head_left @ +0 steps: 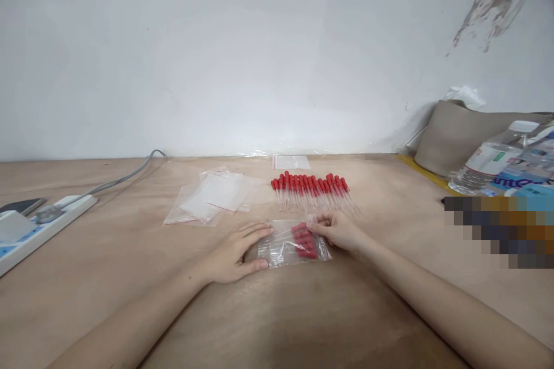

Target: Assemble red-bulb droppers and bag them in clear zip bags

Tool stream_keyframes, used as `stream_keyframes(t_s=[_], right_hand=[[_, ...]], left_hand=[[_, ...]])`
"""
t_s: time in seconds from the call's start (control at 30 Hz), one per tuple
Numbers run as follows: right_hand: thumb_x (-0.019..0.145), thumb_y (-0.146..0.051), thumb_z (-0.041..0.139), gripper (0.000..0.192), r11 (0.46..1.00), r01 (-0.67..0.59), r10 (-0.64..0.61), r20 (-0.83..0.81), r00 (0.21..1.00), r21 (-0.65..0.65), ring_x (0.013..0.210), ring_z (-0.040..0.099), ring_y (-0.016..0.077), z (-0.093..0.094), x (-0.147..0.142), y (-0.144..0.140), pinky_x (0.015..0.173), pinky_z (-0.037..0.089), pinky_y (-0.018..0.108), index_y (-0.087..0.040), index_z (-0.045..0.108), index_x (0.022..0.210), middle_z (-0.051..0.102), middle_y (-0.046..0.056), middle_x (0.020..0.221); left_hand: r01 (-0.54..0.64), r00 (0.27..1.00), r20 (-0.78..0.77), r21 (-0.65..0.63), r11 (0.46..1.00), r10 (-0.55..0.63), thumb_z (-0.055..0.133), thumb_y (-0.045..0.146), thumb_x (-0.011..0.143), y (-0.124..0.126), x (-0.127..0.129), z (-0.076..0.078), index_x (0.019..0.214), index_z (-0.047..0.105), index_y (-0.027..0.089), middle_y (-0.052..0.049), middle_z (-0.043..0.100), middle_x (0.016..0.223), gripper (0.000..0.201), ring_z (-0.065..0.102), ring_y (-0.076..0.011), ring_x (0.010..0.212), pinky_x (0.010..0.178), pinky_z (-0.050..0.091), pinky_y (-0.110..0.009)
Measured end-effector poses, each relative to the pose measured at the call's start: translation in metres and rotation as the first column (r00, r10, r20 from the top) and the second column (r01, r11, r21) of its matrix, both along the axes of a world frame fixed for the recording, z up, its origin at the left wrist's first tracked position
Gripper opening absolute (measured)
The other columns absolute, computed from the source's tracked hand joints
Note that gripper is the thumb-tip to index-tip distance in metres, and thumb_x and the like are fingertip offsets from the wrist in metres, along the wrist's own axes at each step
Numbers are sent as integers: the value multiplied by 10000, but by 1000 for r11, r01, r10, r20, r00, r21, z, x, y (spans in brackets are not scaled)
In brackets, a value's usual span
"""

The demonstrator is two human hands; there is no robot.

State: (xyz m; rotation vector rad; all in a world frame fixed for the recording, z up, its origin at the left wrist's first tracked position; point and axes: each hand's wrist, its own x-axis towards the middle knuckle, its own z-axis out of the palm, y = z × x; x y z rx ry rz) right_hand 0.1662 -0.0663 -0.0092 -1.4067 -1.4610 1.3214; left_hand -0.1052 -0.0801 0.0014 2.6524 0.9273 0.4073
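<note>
A clear plastic zip bag (283,245) lies flat in front of me, with several red-bulbed droppers (305,241) inside, their bulbs toward its right end. My left hand (236,253) rests at the bag's left edge, thumb and fingers spread apart and touching it. At the upper right corner, the fingers of my right hand (333,229) are pinched on the bag. Just beyond, a row of loose droppers (309,187) lies side by side, red bulbs away from me and thin clear tubes toward me.
Overlapping flat bags (216,196) lie left of the dropper row, and another small bag (291,162) is near the wall. A power strip (52,225) with a grey cable (125,177) sits at left. Plastic bottles (489,164) and a grey-brown container (445,135) stand at right.
</note>
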Motion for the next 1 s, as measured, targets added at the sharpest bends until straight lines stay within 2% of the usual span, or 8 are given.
stream_keyframes(t_s=[0.17,0.37,0.5,0.6,0.67,0.73,0.87,1.0], right_hand=[[629,-414,670,294,998,-38,42,-82,996,49,549,561,115,1,-3,-5,506,437,221,-145,559,669,621,5,606],[721,-375,600,218,997,-73,58,-430,901,-19,584,603,147,19,6,-4,583,504,305,-165,578,777,640,21,673],[794,-254,493,128,978,208,-187,-495,849,-12,631,620,162,45,44,17,592,518,295,-154,573,793,646,62,709],[828,-205,416,151,853,508,-385,-513,767,120,728,624,150,52,87,39,641,524,268,-163,560,811,646,63,799],[840,-208,394,144,737,649,-475,-538,697,191,785,621,148,45,114,51,664,526,267,-180,534,814,638,60,861],[855,-208,357,167,688,698,-534,-514,671,198,826,620,149,31,132,59,692,522,263,-187,515,807,634,65,886],[879,-203,262,273,717,693,-599,-445,666,72,809,629,156,-1,143,66,706,523,279,-172,507,764,636,93,842],[825,-143,390,147,711,700,-675,-348,650,-72,655,626,127,-21,140,70,606,537,244,-154,525,768,636,75,758]], left_hand=[[0,1000,0,-2,1000,0,494,440,809,-2,1,0,1319,316,245,-60,356,1359,574,312,-230,1248,1032,275,-410],[-95,993,84,81,992,88,441,372,851,0,-3,2,1291,364,243,-45,342,1368,465,309,-210,1251,1024,299,-379],[-330,944,97,299,895,315,387,333,860,25,-32,4,1186,492,193,-82,478,1262,370,376,-242,1201,1023,266,-451],[-445,888,70,375,813,454,382,345,839,46,-57,4,1152,520,138,-117,483,1253,400,393,-250,1190,1004,305,-429],[-453,875,27,398,798,483,381,343,824,54,-67,2,1165,510,141,-108,477,1262,416,404,-239,1187,996,323,-408],[-448,868,-19,397,801,495,381,333,815,59,-69,0,1148,525,157,-95,510,1232,403,451,-232,1147,984,335,-404],[-444,864,-64,370,816,499,347,302,841,61,-63,-4,984,616,214,-45,632,1057,318,576,-220,968,935,365,-410],[-453,859,-54,384,804,510,336,291,855,60,-59,-1,906,651,212,-43,662,964,329,595,-228,897,788,446,-345]])
